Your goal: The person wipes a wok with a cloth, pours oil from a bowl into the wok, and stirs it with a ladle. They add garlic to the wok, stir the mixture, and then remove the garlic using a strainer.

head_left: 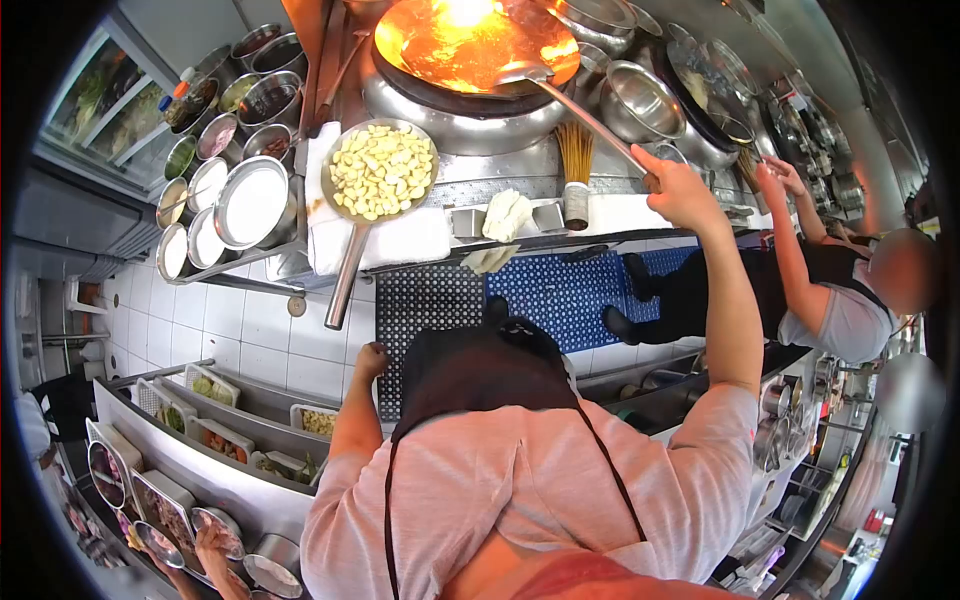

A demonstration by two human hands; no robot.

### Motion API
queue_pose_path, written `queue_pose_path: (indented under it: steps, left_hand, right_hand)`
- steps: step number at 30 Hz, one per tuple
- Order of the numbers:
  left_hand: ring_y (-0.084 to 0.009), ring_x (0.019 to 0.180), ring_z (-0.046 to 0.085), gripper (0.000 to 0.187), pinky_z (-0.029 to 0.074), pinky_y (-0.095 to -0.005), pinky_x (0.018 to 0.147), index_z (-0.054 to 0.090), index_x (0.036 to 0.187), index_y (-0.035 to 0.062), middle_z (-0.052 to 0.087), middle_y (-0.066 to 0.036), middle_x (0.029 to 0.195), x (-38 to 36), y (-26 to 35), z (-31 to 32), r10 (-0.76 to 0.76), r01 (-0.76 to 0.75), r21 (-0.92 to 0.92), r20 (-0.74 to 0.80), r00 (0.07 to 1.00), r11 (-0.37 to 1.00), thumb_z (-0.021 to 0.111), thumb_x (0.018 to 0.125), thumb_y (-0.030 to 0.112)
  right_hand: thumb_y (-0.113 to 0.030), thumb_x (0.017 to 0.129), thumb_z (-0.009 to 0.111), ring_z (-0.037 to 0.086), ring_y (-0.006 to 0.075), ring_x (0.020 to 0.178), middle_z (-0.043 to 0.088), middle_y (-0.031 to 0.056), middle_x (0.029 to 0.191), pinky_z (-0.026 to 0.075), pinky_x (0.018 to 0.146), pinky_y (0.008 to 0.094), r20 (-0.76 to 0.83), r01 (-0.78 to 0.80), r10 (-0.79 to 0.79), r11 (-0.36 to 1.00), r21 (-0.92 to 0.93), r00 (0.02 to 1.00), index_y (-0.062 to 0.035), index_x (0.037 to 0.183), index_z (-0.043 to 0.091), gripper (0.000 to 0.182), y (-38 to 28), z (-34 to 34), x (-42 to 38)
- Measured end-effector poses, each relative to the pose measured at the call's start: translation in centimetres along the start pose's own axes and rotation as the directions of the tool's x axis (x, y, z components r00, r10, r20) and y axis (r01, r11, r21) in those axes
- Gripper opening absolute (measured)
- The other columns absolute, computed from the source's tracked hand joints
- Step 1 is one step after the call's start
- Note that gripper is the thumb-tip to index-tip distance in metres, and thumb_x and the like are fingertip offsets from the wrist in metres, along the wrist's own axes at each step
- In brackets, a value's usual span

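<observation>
My right hand (pixel 682 190) is wrapped around the long handle of a wok ladle (pixel 590 122), its forefinger laid along the shaft. The head of the ladle dips into a wok (pixel 405 50) over the burner, lit bright orange by flames. My left hand (pixel 373 360) hangs low by my side, fingers curled in, with nothing visible in it. Nearest to it is the metal handle of a strainer ladle (pixel 380 172) heaped with pale yellow chunks. That strainer rests on a white towel (pixel 425 240) at the stove's front edge.
Pots of seasonings and a large pot of white powder (pixel 252 203) stand at left. A bamboo brush (pixel 576 175) and crumpled cloth (pixel 507 215) lie along the stove edge. A co-worker (pixel 830 270) stands at right. Behind me are food trays (pixel 225 440) and another person's hands (pixel 212 550).
</observation>
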State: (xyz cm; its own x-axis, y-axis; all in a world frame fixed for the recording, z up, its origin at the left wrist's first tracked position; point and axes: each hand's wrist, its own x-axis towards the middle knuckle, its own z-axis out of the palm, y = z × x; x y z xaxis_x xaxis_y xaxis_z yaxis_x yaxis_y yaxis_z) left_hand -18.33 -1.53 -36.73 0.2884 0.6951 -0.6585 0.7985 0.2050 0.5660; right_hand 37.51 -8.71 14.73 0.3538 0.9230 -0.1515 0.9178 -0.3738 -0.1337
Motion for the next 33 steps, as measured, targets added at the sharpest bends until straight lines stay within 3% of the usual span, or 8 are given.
queue_pose_path:
  steps: [2, 6, 9, 14, 18, 26, 30, 33]
  left_hand:
    - [-0.0324, 0.091, 0.07, 0.032, 0.054, -0.038, 0.08, 0.071, 0.098, 0.0011, 0.07, -0.024, 0.092, -0.3, 0.6, 0.0, -0.011, 0.011, -0.014, 0.008, 1.0, 1.0, 0.06, 0.069, 0.01]
    - [-0.0315, 0.083, 0.071, 0.034, 0.056, -0.0376, 0.074, 0.072, 0.099, 0.0023, 0.07, -0.024, 0.09, -2.7, 4.8, -0.9, -0.125, 0.129, -0.075, 0.063, 0.99, 0.989, 0.054, 0.07, 0.003]
    - [-0.0288, 0.068, 0.071, 0.035, 0.056, -0.0379, 0.063, 0.071, 0.099, 0.0017, 0.071, -0.021, 0.085, -0.4, 1.0, 1.5, 0.043, -0.044, -0.04, -0.029, 0.999, 0.998, 0.052, 0.07, -0.001]
    - [-0.0239, 0.056, 0.065, 0.031, 0.051, -0.0355, 0.049, 0.069, 0.102, -0.0025, 0.068, -0.018, 0.073, -4.5, 6.2, 0.5, -0.057, 0.051, -0.123, -0.052, 0.997, 0.991, 0.052, 0.077, 0.001]
    - [-0.0208, 0.051, 0.06, 0.042, 0.044, -0.0337, 0.044, 0.064, 0.109, -0.0043, 0.063, -0.012, 0.065, -4.3, 7.2, 0.5, -0.049, 0.047, -0.219, -0.002, 0.999, 0.975, 0.049, 0.07, -0.006]
    - [-0.0205, 0.05, 0.059, 0.048, 0.042, -0.0335, 0.043, 0.059, 0.116, -0.0088, 0.063, -0.018, 0.064, -6.7, 10.7, -0.4, -0.103, 0.107, -0.272, 0.027, 0.994, 0.956, 0.042, 0.072, -0.002]
    - [-0.0229, 0.053, 0.061, 0.045, 0.046, -0.0317, 0.046, 0.061, 0.113, -0.009, 0.064, -0.018, 0.066, -6.1, 9.3, 0.2, 0.053, -0.062, -0.254, -0.042, 0.998, 0.965, 0.038, 0.075, 0.0]
    - [-0.0233, 0.055, 0.062, 0.045, 0.048, -0.0323, 0.048, 0.062, 0.112, -0.0063, 0.065, -0.019, 0.066, -5.7, 9.6, 0.2, -0.102, 0.093, -0.215, -0.031, 0.994, 0.972, 0.038, 0.075, -0.001]
  right_hand:
    - [-0.007, 0.072, 0.062, 0.064, 0.0356, 0.075, 0.065, 0.0163, 0.08, 0.049, 0.071, 0.0422, 0.107, -0.118, 0.108, 0.988, 0.098, 0.988, -0.0153, 0.145, 0.042, 0.076, -2.2, -2.6, -1.2]
    - [-0.017, 0.078, 0.068, 0.068, 0.034, 0.091, 0.07, 0.0164, 0.094, 0.05, 0.079, 0.0413, -0.043, -0.052, 0.052, 0.999, 0.012, 0.998, -0.0111, 0.129, 0.048, 0.054, -0.1, -1.9, -0.7]
    - [-0.017, 0.079, 0.068, 0.067, 0.0334, 0.094, 0.07, 0.0153, 0.096, 0.05, 0.081, 0.0408, -0.155, 0.003, 0.02, 0.988, 0.151, 0.988, -0.0103, 0.121, 0.052, 0.045, 1.6, -0.1, 1.1]
    - [-0.019, 0.08, 0.069, 0.067, 0.0315, 0.095, 0.07, 0.013, 0.098, 0.05, 0.082, 0.0413, -0.239, 0.041, 0.013, 0.975, 0.219, 0.971, -0.0104, 0.113, 0.058, 0.036, 2.4, 2.2, 4.4]
    - [-0.022, 0.08, 0.07, 0.066, 0.0345, 0.098, 0.07, 0.0146, 0.101, 0.05, 0.084, 0.0435, -0.261, 0.038, 0.028, 0.969, 0.244, 0.965, -0.0105, 0.112, 0.061, 0.036, 2.5, 3.7, 7.7]
    - [-0.02, 0.081, 0.07, 0.066, 0.0334, 0.1, 0.071, 0.0138, 0.102, 0.051, 0.089, 0.043, -0.273, 0.003, 0.112, 0.921, 0.389, 0.956, -0.0122, 0.116, 0.065, 0.036, 1.5, 5.7, 14.9]
    - [-0.017, 0.082, 0.069, 0.066, 0.0335, 0.1, 0.071, 0.0119, 0.101, 0.051, 0.088, 0.0437, -0.31, -0.018, 0.148, 0.923, 0.385, 0.939, -0.0127, 0.115, 0.065, 0.033, 1.3, 6.5, 16.8]
    - [-0.017, 0.083, 0.068, 0.065, 0.0341, 0.1, 0.071, 0.0123, 0.101, 0.052, 0.088, 0.0444, -0.332, -0.046, 0.165, 0.94, 0.338, 0.929, -0.0131, 0.115, 0.065, 0.032, 1.5, 6.6, 16.3]
